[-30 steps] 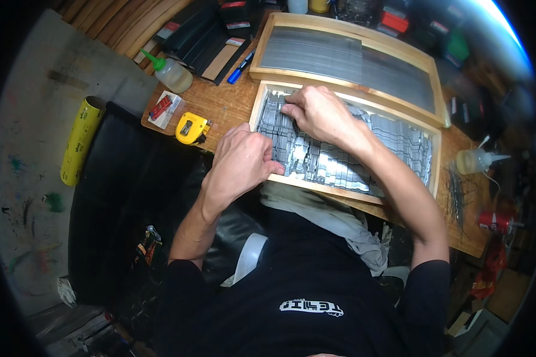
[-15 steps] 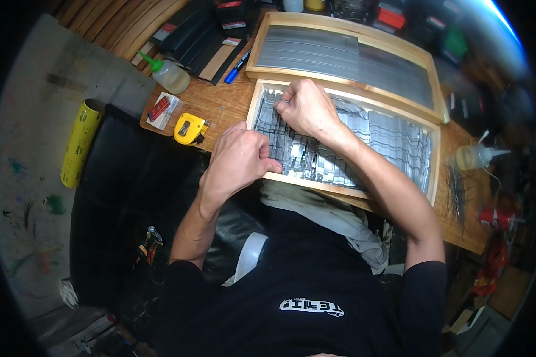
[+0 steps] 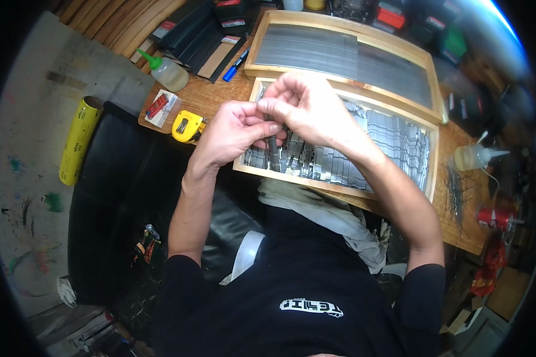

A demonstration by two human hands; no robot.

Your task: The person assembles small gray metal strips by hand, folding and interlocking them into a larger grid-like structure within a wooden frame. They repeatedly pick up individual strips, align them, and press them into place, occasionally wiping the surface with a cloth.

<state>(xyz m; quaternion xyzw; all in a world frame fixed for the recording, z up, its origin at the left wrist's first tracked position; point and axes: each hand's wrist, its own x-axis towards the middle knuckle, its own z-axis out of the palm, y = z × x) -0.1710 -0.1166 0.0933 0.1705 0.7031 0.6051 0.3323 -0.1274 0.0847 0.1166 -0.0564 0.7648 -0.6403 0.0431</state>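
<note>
My left hand and my right hand meet above the left end of a shallow wooden tray. Rows of thin grey metal strips fill this tray. A narrow dark metal strip hangs down from between my fingers. The left thumb and fingers are closed on it. My right thumb and index finger pinch at its upper end, where the fingers partly hide it. Just behind stands a second wooden tray with long, even grey strips in it.
Left of the trays are a yellow tape measure, a red item on a small card, a green-capped squeeze bottle and a blue marker. Another squeeze bottle and a red can stand on the right.
Both hands have lifted from the strips in the tray and come together over its left end. A dark strip now shows between them.
</note>
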